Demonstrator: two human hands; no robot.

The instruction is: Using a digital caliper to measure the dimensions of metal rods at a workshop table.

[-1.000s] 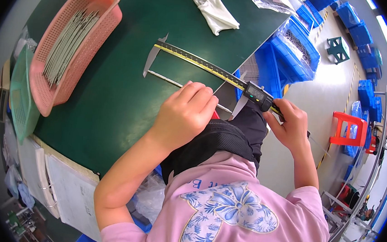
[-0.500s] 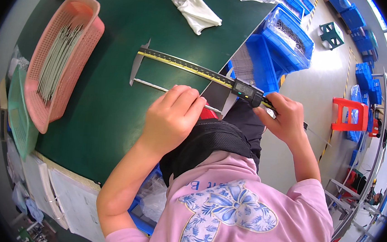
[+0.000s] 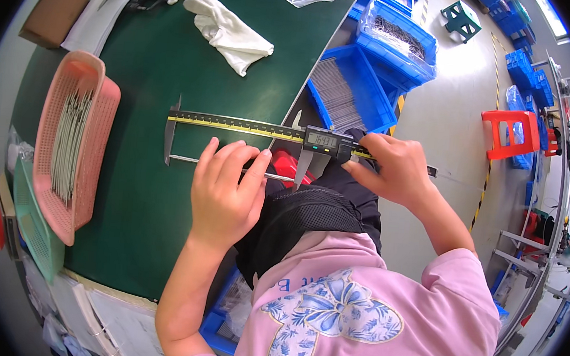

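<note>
My right hand grips the slider end of a digital caliper, its thumb below the display. The caliper's beam runs leftward over the dark green table. Between its two long jaws lies a thin silver metal rod, one end at each jaw. My left hand is around the middle of the rod, with fingers partly straightened and pointing up past it. The left thumb and the rod's middle stretch are hidden behind the hand.
A pink basket with several similar rods stands on the left, beside a green basket. A white glove lies on the green table. Blue bins of rods stand right of the table. Red and green stools are on the floor.
The view has shifted, so the table things appear lower and farther left. My left fingers have straightened from a tighter curl. The caliper's right jaw now stands at the rod's end.
</note>
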